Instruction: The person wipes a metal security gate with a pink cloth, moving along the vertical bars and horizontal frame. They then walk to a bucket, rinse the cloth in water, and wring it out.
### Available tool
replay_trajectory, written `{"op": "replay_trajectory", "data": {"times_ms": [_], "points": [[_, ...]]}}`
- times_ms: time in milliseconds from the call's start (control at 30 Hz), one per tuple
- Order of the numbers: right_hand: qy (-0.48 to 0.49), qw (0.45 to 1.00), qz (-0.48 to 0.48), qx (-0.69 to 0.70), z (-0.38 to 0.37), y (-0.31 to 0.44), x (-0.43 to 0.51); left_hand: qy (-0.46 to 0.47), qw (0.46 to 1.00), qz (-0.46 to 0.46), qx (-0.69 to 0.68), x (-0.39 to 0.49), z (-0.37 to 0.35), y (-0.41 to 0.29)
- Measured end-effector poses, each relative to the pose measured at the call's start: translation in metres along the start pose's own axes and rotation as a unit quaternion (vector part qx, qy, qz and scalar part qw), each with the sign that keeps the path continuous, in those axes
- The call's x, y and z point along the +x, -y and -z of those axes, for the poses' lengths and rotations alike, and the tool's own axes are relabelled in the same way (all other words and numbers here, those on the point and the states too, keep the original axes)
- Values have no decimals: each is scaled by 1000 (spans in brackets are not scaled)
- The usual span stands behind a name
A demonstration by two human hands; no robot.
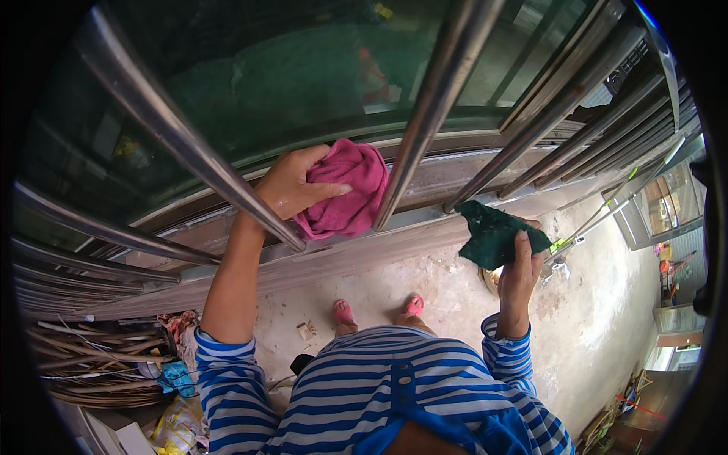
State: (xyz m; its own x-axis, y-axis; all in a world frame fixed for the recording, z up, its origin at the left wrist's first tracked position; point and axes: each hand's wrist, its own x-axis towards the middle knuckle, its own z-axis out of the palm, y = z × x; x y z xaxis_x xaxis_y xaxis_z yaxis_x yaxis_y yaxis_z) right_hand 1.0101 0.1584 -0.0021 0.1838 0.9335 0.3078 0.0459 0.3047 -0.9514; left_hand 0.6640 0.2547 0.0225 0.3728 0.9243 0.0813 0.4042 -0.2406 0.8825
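Observation:
Between two metal bars, my left hand [298, 183] grips a bunched pink cloth [355, 190] over the window sill. The forearm passes behind one stainless steel bar [187, 136], and the cloth's right edge lies against another bar [424, 108]. Behind them is a dark window pane [296, 79] with reflections in it. My right hand [520, 273] is outside the bars and holds a dark green scouring pad [495, 236] with ragged edges between thumb and fingers. The pad is close to the foot of a third bar [523, 125].
A metal bottom rail [341, 244] carries the row of bars. Bundled sticks [102, 364], a blue plastic bag [177, 379] and other bags lie at the lower left. Long poles [614, 205] lean at the right above the concrete floor [586, 296].

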Motion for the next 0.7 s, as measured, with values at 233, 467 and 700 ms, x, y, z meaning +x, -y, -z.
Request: {"op": "replay_trajectory", "data": {"times_ms": [233,467,700], "points": [[21,999,-20,21,19,-10,28,61,956,43,-284,22,-25,-2],[72,997,12,17,43,-5,60,-176,893,-15,-413,-45,5,-3],[143,985,94,23,37,-17,74,-365,897,-115,222,-88,-144,-80]]}}
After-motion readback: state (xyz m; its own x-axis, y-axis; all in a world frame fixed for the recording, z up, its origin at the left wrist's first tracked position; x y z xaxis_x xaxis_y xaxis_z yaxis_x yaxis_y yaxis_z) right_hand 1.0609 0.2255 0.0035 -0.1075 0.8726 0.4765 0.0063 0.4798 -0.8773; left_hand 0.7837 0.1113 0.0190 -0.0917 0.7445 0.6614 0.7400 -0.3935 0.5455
